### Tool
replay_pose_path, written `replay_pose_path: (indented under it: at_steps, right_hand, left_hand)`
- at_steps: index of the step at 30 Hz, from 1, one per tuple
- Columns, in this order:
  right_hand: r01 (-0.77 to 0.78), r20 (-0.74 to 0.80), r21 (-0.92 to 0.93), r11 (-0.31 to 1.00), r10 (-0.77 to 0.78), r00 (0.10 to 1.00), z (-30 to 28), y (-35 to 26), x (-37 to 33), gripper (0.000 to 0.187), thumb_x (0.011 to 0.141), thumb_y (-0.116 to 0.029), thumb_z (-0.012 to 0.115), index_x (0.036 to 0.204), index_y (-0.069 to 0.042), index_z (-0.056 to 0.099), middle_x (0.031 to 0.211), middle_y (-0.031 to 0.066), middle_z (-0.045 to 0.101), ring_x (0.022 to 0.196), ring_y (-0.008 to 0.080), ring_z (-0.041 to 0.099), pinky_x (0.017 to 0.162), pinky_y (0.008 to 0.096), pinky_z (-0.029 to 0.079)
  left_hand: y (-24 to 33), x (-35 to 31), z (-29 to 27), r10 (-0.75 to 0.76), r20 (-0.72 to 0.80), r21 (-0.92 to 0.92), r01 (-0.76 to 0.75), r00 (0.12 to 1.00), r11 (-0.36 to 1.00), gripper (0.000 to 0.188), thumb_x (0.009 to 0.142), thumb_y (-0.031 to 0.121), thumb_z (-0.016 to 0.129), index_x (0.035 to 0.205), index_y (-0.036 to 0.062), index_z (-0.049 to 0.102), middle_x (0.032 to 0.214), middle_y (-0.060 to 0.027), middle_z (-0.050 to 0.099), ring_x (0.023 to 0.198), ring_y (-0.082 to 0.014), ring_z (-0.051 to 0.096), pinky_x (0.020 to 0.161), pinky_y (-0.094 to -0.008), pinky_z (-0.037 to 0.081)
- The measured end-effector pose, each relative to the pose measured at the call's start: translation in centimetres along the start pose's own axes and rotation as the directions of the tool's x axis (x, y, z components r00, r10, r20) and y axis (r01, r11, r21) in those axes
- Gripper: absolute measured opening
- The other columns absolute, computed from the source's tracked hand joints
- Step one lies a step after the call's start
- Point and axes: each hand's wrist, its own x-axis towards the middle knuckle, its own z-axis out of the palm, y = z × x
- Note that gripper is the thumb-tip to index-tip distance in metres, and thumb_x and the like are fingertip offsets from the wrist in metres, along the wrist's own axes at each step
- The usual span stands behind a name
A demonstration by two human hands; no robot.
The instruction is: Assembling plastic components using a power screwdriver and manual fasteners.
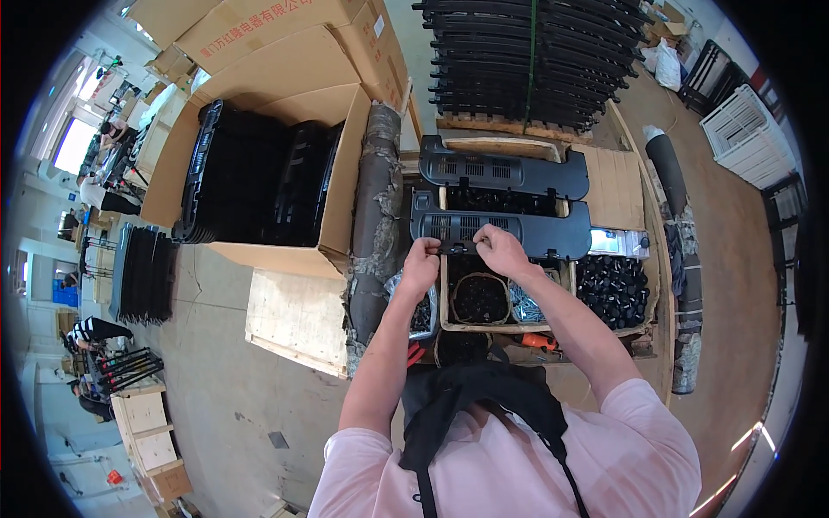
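In front of me a long dark plastic panel (pixel 544 231) with slotted vents lies across a wooden parts tray (pixel 444 302). My left hand (pixel 421 266) pinches the panel's near edge at its left end. Close by, my right hand (pixel 503 253) is curled with its fingertips pressed together at the same edge, nearer the middle; any small part between them is hidden. Just beyond lies a second, similar panel (pixel 518 175). Below my hands the tray holds a round container of small black parts (pixel 481 299) and some silvery screws (pixel 525 306).
Black plastic knob-like parts (pixel 613 289) fill the right compartment. An orange-handled tool (pixel 537 341) lies at the near edge. Left stands an open carton (pixel 345 164) of black panels, beside a worn padded post (pixel 376 190). Black parts (pixel 527 65) are stacked behind. People work far left.
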Motion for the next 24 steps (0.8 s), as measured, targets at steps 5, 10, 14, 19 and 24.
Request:
replay_pose_path:
  at_steps: [5,10,14,19,24]
  right_hand:
    - [-0.064,-0.001,-0.073,0.995,0.064,0.998,-0.8,-1.9,-0.7,0.026,0.092,-0.027,0.070,0.100,-0.003,0.064,0.100,0.0181,0.072,0.100,0.0381,0.069,0.088,0.0478,0.054]
    - [0.093,-0.039,-0.127,0.988,-0.098,0.994,0.5,-1.8,-0.1,0.025,0.093,-0.025,0.068,0.103,-0.002,0.064,0.098,0.0186,0.072,0.098,0.0409,0.069,0.086,0.0491,0.054]
    - [0.004,-0.045,-0.023,1.000,-0.005,0.999,1.0,0.3,0.7,0.028,0.094,-0.022,0.066,0.113,-0.002,0.066,0.098,0.0158,0.070,0.093,0.0358,0.070,0.085,0.0471,0.054]
    - [-0.357,0.399,0.703,0.615,0.074,0.914,-2.9,-0.2,-1.0,0.028,0.103,-0.016,0.060,0.124,0.002,0.066,0.085,0.0044,0.065,0.072,0.0090,0.057,0.059,0.0261,0.045]
    - [-0.399,0.409,0.704,0.587,0.124,0.904,-4.8,0.4,-1.1,0.024,0.105,-0.015,0.060,0.120,0.001,0.067,0.087,0.0036,0.065,0.068,0.0065,0.053,0.055,0.0209,0.040]
  left_hand:
    - [2.0,-2.1,0.3,-0.205,0.204,-0.466,0.279,0.957,0.840,0.024,0.109,0.017,0.049,0.124,0.0000,0.056,0.097,-0.0043,0.061,0.069,-0.0104,0.056,0.053,-0.0256,0.045]
    - [1.9,-4.1,0.0,-0.243,0.218,-0.527,0.324,0.945,0.785,0.022,0.110,0.021,0.051,0.120,0.0020,0.056,0.089,-0.0015,0.057,0.065,-0.0080,0.050,0.051,-0.0252,0.041]
    - [1.6,-5.6,0.7,-0.208,0.208,-0.529,0.289,0.956,0.798,0.021,0.106,0.013,0.058,0.124,0.0018,0.057,0.088,-0.0007,0.055,0.066,-0.0080,0.049,0.055,-0.0250,0.041]
    - [3.9,-6.7,1.2,-0.137,0.264,-0.550,0.266,0.955,0.791,0.035,0.104,0.008,0.062,0.137,0.0009,0.053,0.102,-0.0033,0.065,0.073,-0.0067,0.053,0.062,-0.0231,0.045]
    - [4.6,-4.9,1.8,-0.168,0.315,-0.469,0.307,0.934,0.828,0.042,0.104,0.011,0.063,0.143,0.0014,0.052,0.113,-0.0052,0.071,0.073,-0.0068,0.056,0.063,-0.0222,0.047]
